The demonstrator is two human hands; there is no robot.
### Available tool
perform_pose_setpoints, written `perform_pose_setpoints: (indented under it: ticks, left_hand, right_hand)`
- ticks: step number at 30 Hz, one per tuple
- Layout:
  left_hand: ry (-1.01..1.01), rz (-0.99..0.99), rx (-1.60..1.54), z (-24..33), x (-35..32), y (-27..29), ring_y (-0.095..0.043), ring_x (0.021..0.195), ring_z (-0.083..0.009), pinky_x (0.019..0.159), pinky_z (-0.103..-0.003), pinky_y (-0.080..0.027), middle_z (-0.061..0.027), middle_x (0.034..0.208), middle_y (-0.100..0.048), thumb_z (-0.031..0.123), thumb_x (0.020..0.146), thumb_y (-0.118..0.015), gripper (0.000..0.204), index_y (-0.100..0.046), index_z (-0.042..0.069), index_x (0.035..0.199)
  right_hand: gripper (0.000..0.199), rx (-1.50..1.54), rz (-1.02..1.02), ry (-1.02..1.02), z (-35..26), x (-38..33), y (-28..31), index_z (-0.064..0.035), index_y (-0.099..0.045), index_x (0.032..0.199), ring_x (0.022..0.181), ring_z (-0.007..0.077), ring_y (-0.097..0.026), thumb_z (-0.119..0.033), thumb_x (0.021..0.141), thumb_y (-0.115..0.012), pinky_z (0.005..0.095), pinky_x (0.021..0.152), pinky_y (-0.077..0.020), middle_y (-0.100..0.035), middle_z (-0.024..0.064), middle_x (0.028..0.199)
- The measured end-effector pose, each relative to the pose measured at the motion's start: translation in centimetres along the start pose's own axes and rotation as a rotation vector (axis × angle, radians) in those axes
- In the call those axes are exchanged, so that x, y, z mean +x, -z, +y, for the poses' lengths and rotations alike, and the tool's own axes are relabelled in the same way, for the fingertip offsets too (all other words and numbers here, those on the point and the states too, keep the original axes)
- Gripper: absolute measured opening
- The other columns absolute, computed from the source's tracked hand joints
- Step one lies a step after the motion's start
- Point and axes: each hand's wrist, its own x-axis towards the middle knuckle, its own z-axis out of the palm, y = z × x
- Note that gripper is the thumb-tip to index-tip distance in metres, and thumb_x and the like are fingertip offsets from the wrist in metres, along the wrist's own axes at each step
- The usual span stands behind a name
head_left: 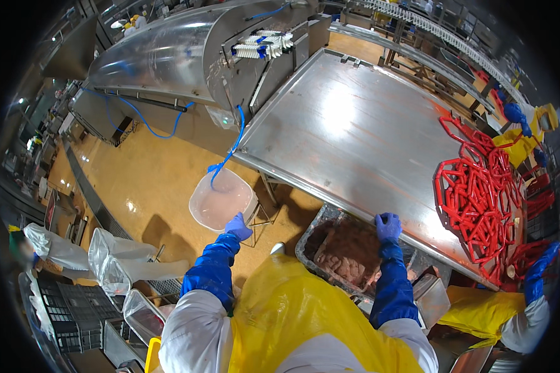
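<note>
My left hand (238, 228), in a blue-violet glove, is closed at the near rim of a white plastic tub (198, 210). The tub holds a cloudy pinkish liquid, and a blue hose (237, 140) hangs down into it. My right hand (389, 227), gloved alike, has its fingers curled over the near edge of a broad steel table (305, 140). Just below that hand, a grey bin (306, 239) contains pinkish-brown ground meat (345, 258). Blue sleeves cover both my forearms, and a yellow apron (286, 304) hangs in front of me.
Linked red-cased sausages (476, 199) are heaped at the table's right end. Two co-workers' blue-gloved hands show at the far right. A large steel machine (162, 56) stands at the back left. Another person in white (59, 245) is at left, near black crates (74, 311).
</note>
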Motion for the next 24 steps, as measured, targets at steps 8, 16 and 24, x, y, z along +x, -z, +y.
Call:
perform_pose_setpoints:
  ticks: [8, 16, 24]
  left_hand:
    - [0.008, 0.037, -0.004, -0.4, 0.0, 0.0, -0.059, 0.118, -0.0364, 0.099, -0.042, -0.048, -0.0242, 0.130, -0.057, 0.037, 0.071, -0.072, 0.087, -0.038, -0.002, 0.141]
    - [-0.007, -0.007, -0.013, -1.0, -0.4, -1.0, -0.054, 0.124, -0.0380, 0.105, -0.041, -0.044, -0.0270, 0.138, -0.050, 0.044, 0.073, -0.072, 0.096, -0.031, -0.004, 0.146]
    - [-0.236, -0.128, -0.505, 4.0, -4.3, 4.0, -0.063, 0.111, -0.0287, 0.095, -0.035, -0.050, -0.0255, 0.118, -0.063, 0.034, 0.086, -0.072, 0.061, -0.053, -0.004, 0.131]
  right_hand:
    - [0.030, -0.033, 0.023, 0.037, -0.2, 0.1, 0.0, -0.0142, -0.069, 0.088, 0.095, 0.0347, -0.061, -0.044, 0.081, -0.070, 0.0504, 0.083, -0.0471, -0.064, 0.0115, 0.098]
    - [0.031, 0.040, -0.030, 0.061, 2.5, -0.1, -1.4, -0.0131, -0.070, 0.087, 0.092, 0.0331, -0.063, -0.042, 0.079, -0.071, 0.0493, 0.081, -0.0486, -0.066, 0.0121, 0.097]
    - [0.037, 0.209, 0.158, 0.077, 1.9, 1.9, -2.6, -0.0067, -0.065, 0.107, 0.098, 0.0331, -0.063, -0.036, 0.085, -0.069, 0.0450, 0.086, -0.0503, -0.065, 0.0153, 0.106]
